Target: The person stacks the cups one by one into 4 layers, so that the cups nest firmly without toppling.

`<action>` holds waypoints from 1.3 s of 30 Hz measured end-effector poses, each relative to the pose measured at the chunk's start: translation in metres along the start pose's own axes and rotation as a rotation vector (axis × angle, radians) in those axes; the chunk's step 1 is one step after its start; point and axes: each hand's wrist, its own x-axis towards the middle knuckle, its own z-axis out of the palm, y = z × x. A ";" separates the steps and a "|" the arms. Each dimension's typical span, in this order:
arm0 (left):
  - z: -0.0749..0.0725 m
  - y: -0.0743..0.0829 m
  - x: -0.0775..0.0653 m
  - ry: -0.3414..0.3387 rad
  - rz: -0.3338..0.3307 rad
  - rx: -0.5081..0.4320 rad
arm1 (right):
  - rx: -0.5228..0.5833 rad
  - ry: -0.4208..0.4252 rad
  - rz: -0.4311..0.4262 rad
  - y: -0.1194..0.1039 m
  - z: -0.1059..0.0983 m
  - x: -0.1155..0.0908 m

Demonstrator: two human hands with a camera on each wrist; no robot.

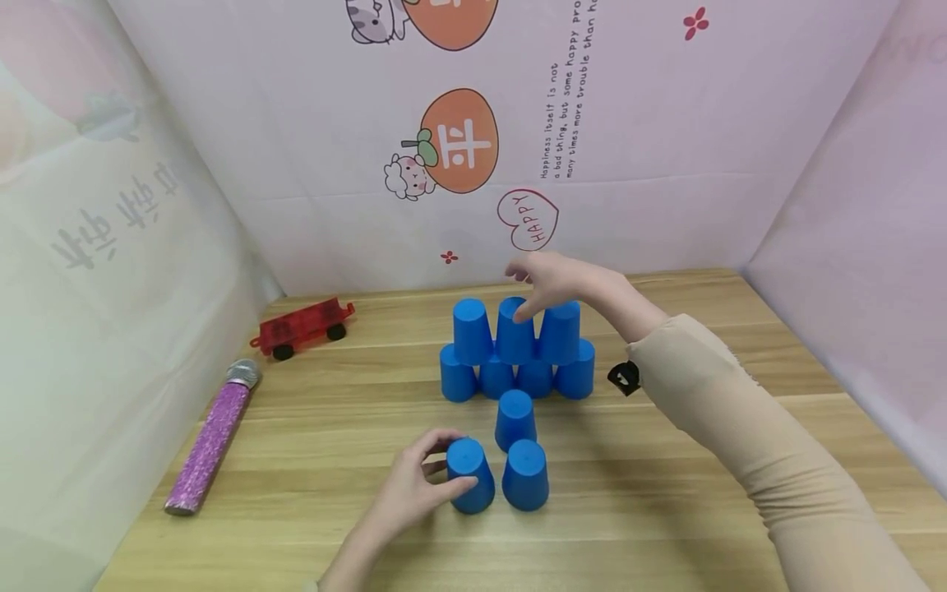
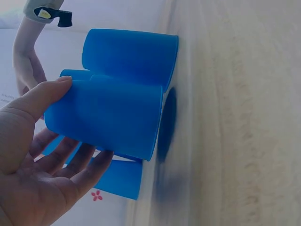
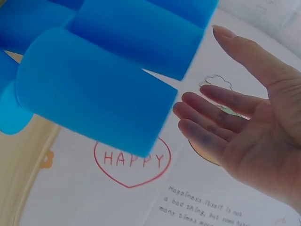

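Observation:
My left hand [image 1: 414, 485] grips an upside-down blue cup [image 1: 473, 489] at the front, thumb on one side and fingers on the other. In the left wrist view the held cup [image 2: 106, 117] has its rim close over the table. Right beside it stands another blue cup [image 1: 526, 477], with a third cup [image 1: 515, 421] just behind. Farther back, three upside-down cups [image 1: 472, 333] sit on a row of several more [image 1: 459, 374]. Above that upper row hovers my right hand [image 1: 551, 279], its fingers loosely extended around nothing. Stacked cups [image 3: 94, 89] lie beside its fingertips in the right wrist view.
A red toy wagon [image 1: 303, 327] with black wheels stands at the back left. In front of it lies a purple glittery microphone [image 1: 214, 440]. A small black object [image 1: 624, 378] is right of the stack, near my right sleeve. A printed white cloth [image 1: 629, 205] rises behind the table.

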 end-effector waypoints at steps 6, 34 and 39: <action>-0.011 0.012 0.003 0.062 -0.018 0.004 | 0.049 0.092 -0.018 0.008 -0.009 -0.017; -0.084 0.089 0.044 0.163 0.147 0.186 | 0.290 0.448 -0.014 0.044 0.033 -0.113; -0.091 0.099 0.052 0.165 0.157 0.210 | 0.327 0.486 -0.031 0.050 0.049 -0.125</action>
